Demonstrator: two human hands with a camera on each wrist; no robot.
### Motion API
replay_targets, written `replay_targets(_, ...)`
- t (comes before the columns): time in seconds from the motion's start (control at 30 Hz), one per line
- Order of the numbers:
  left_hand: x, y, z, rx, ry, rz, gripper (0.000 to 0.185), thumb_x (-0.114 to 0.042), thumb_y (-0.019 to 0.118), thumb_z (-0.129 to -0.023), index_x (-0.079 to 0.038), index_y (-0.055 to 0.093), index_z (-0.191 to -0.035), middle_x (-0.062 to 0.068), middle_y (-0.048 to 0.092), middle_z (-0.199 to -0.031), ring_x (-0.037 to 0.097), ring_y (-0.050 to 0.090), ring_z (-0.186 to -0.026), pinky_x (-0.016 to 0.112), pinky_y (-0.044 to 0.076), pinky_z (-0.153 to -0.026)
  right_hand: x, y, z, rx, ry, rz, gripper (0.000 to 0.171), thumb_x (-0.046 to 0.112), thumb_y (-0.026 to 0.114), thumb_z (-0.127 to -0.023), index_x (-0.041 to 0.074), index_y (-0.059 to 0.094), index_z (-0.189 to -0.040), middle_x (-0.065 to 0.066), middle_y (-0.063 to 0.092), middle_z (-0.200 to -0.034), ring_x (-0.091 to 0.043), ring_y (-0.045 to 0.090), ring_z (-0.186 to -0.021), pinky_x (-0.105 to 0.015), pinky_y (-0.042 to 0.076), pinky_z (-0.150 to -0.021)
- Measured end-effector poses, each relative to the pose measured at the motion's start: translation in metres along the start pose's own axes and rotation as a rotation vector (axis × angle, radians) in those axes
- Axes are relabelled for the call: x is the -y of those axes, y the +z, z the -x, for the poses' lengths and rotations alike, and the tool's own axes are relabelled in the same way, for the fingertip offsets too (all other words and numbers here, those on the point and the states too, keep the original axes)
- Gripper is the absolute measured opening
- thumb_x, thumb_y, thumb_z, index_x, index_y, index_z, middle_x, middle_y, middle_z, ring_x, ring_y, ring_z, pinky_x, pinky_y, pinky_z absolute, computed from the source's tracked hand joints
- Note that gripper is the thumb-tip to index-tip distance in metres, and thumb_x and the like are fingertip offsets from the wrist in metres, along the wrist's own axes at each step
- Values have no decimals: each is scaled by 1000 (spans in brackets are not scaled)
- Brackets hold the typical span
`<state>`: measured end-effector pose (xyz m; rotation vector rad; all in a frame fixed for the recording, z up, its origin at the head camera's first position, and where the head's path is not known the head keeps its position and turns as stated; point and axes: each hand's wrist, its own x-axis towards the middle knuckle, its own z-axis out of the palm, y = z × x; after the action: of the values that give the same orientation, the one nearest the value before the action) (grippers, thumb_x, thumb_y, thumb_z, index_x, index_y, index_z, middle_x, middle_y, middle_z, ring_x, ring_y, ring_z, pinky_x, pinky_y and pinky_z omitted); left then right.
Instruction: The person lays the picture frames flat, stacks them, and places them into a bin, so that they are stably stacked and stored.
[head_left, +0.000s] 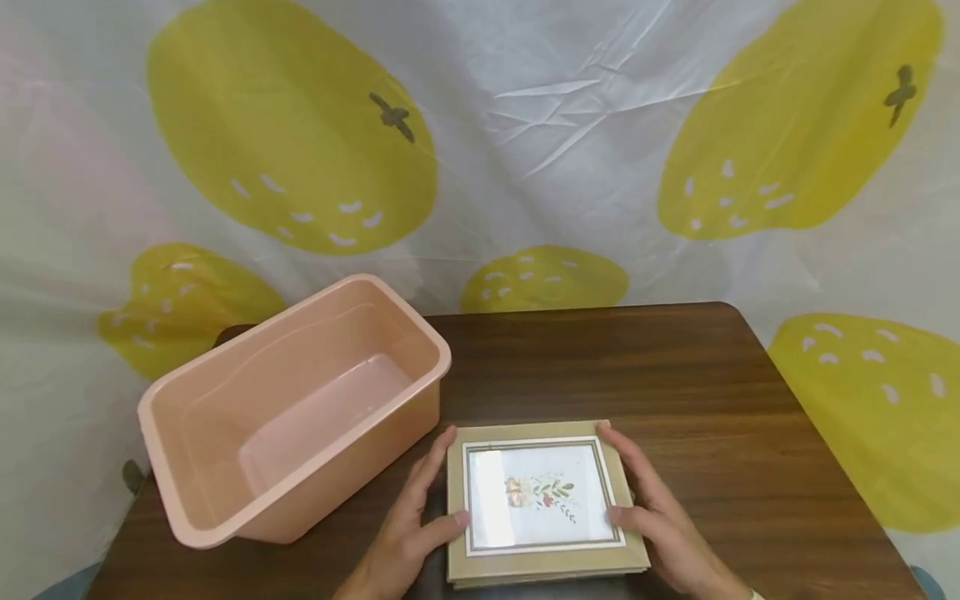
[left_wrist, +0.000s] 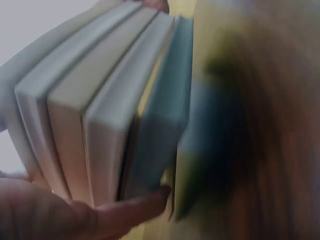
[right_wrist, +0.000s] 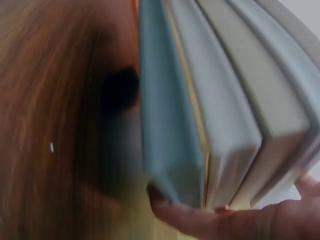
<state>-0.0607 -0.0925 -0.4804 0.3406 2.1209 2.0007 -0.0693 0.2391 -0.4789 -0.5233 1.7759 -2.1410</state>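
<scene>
A stack of several picture frames [head_left: 536, 500] lies flat near the front edge of the brown wooden table [head_left: 675, 375]. The top frame is tan and holds a small flower print. My left hand [head_left: 427, 500] grips the stack's left side, with the fingers along the edge and the thumb on the top frame. My right hand [head_left: 645, 493] holds the right side the same way. In the left wrist view the frames' edges [left_wrist: 100, 115] fill the picture, with my left hand [left_wrist: 60, 215] below them. The right wrist view shows the frames' edges [right_wrist: 225, 110] above my right hand [right_wrist: 240, 220].
An empty pink plastic tub [head_left: 225, 400] stands on the left part of the table, close to my left hand. A white cloth with big yellow fruit prints [head_left: 525, 125] hangs behind the table. The table's right half is bare wood.
</scene>
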Motion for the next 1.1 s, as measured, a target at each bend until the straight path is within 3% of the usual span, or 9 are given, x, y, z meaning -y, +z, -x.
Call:
replay_targets(0.07, -1, -7, 0, 34, 43, -31, 80, -17, 67, -99, -38, 29, -166, 12, 26, -169, 40, 35, -146, 55, 38, -118, 0, -3, 0, 26, -38, 38, 84, -12, 45, -96, 16, 14, -170, 1, 29, -162, -20, 58, -123, -46, 65, -83)
replay_targets(0.13, -2, -12, 0, 73, 83, -28, 77, -14, 66, -100, -32, 30, -165, 16, 30, -163, 40, 42, -137, 43, 53, -105, 1, -5, 0, 43, -77, 74, 82, -12, 46, -95, 11, 17, -168, -1, 32, -162, -18, 55, -127, -43, 64, -86)
replay_targets(0.2, -2, -16, 1, 95, 109, -22, 75, -12, 66, -100, -27, 31, -164, 18, 32, -158, 42, 43, -133, 37, 60, -92, 2, -7, -1, 46, -103, 112, 79, -12, 47, -94, 7, 20, -166, -1, 31, -164, -15, 50, -132, -37, 60, -93)
replay_targets(0.4, -6, -19, 1, 74, 104, -35, 77, -14, 67, -98, -30, 30, -164, 7, 27, -165, 48, 32, -138, 36, 59, -89, 11, -9, -4, 40, -149, 232, 74, -12, 49, -92, -1, 28, -162, -6, 37, -163, -11, 43, -140, -27, 48, -106)
replay_targets(0.5, -9, -18, 0, 75, 136, -31, 80, -12, 66, -98, -29, 28, -166, 9, 25, -167, 52, 31, -141, 37, 60, -91, 21, -11, -4, 26, -179, 307, 73, -14, 50, -94, -3, 29, -162, -8, 37, -166, -10, 41, -144, -24, 45, -109)
replay_targets(0.6, -17, -15, 0, 80, 181, -5, 82, -7, 66, -97, -27, 27, -167, 13, 27, -164, 42, 37, -142, 38, 64, -87, 33, -12, -2, 19, -204, 361, 73, -16, 51, -93, -3, 30, -162, -8, 38, -165, -10, 43, -143, -23, 48, -107)
replay_targets(0.73, -40, -11, -3, 68, 221, -3, 85, -7, 69, -94, -26, 28, -167, 13, 30, -162, 42, 39, -143, 39, 66, -79, 57, -12, -2, 50, -240, 357, 75, -19, 48, -90, -3, 27, -161, -8, 41, -157, -14, 53, -130, -33, 61, -91)
replay_targets(0.87, -66, -13, -6, 54, 258, -27, 86, -10, 70, -92, -26, 29, -165, 13, 31, -162, 52, 33, -143, 39, 66, -75, 81, -10, -8, 81, -301, 348, 78, -22, 46, -88, -6, 23, -160, -13, 40, -155, -17, 56, -127, -35, 63, -84)
replay_targets(1.1, -103, -27, -10, 110, 341, 41, 85, 3, 64, -93, -17, 23, -165, 28, 42, -152, 23, 55, -131, 44, 67, -76, 116, -5, -27, 152, -387, 337, 81, -26, 45, -85, -9, 19, -160, -18, 40, -153, -20, 55, -128, -34, 63, -83)
